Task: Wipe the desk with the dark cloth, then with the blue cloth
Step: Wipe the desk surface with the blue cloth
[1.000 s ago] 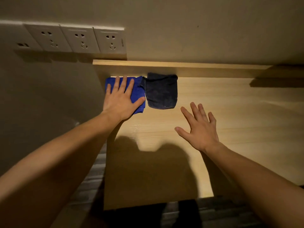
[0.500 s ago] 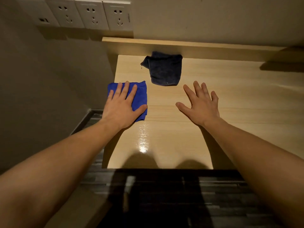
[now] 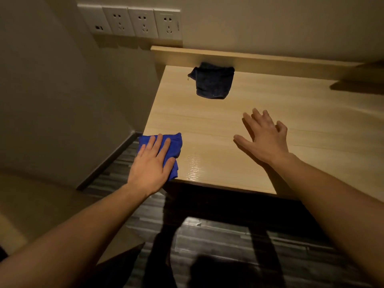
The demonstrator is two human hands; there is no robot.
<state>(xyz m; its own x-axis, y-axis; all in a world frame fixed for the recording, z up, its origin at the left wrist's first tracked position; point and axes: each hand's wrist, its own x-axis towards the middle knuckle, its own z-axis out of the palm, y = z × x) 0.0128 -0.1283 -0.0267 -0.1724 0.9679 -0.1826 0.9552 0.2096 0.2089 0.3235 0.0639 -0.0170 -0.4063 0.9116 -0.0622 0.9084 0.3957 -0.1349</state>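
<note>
The blue cloth (image 3: 174, 143) lies at the near left corner of the light wooden desk (image 3: 270, 104), partly over the edge. My left hand (image 3: 151, 165) presses flat on it with fingers spread, covering most of it. The dark cloth (image 3: 213, 82) sits folded at the back of the desk, near the raised back board, with nothing touching it. My right hand (image 3: 264, 136) is over the middle of the desk, fingers apart and empty; whether it touches the surface I cannot tell.
A row of wall sockets (image 3: 143, 23) runs above the desk's back left corner. A wall stands close to the left edge of the desk. Dark striped floor (image 3: 207, 235) shows below the front edge. A glossy reflection lies near the front edge.
My left hand has dragged the blue cloth from the back of the desk beside the dark cloth toward the near left corner. The dark cloth stayed put. My right hand stayed open above the desk.
</note>
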